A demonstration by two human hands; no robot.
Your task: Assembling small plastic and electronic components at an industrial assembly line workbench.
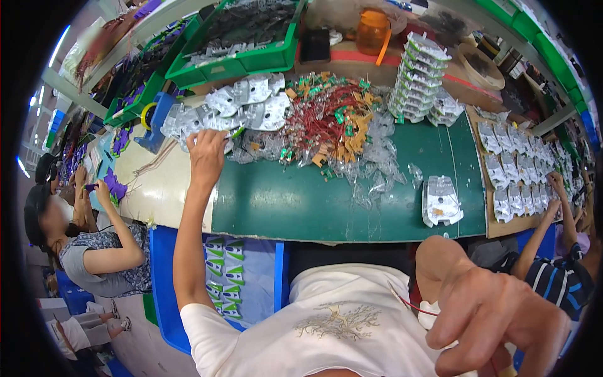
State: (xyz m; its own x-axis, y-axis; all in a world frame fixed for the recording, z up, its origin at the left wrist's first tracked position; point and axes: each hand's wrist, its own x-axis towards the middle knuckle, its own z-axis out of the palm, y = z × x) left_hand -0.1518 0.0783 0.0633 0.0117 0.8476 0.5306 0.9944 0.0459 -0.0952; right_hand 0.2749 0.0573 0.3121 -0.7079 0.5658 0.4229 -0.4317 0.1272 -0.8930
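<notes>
My left hand [206,157] reaches to the far left of the bench, its fingers bent over the edge of a white plastic housing [229,146] among a heap of similar white housings [254,103]. Close to the camera at lower right is my right hand [496,308], with curled fingers. A thin red wire [411,305] runs from beside my shirt to its fingers, where a small white piece [429,316] shows; the rest of what it holds is hidden. One white housing [441,202] lies alone near the bench's front edge on the right.
A pile of red wires with tan and green connectors [330,119] covers mid-bench, with clear plastic bags [377,173] around it. Behind stand stacked housings [418,78], a green crate [235,66] and an orange jug [372,31]. Blue tape dispenser [156,122] at left. Co-workers [103,251] flank me.
</notes>
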